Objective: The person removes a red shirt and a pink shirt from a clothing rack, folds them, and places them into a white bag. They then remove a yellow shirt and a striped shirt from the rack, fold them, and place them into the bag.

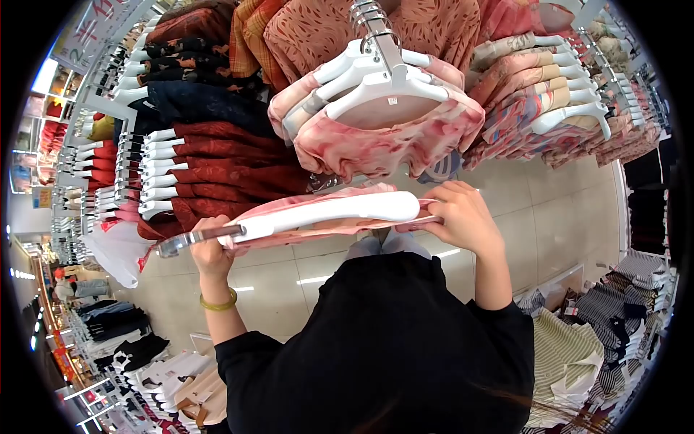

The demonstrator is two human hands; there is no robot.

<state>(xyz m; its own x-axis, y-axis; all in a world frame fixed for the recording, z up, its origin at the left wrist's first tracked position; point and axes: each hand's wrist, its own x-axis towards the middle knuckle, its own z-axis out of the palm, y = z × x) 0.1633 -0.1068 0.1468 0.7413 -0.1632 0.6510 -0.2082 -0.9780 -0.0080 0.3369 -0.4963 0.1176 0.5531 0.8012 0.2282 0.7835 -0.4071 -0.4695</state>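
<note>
A pink patterned blouse (311,239) stretches level between my hands in front of my body, with a white hanger (329,215) lying along it. One shoulder end of the hanger points right, and its metal hook sticks out to the left. My left hand (211,249), with a yellow-green bangle on the wrist, is closed on the blouse at the hook end; its exact hold on the hanger is partly hidden. At the hanger's rounded right end, my right hand (463,217) pinches the blouse's edge, holding the cloth slightly away from the hanger.
Just ahead, similar pink tops (390,137) hang from a metal display arm (390,50). Dark red garments (238,166) hang to the left, beside a white plastic bag (119,249). Patterned tops (535,94) hang at right. Striped clothes (571,354) are behind right, above tiled floor (557,224).
</note>
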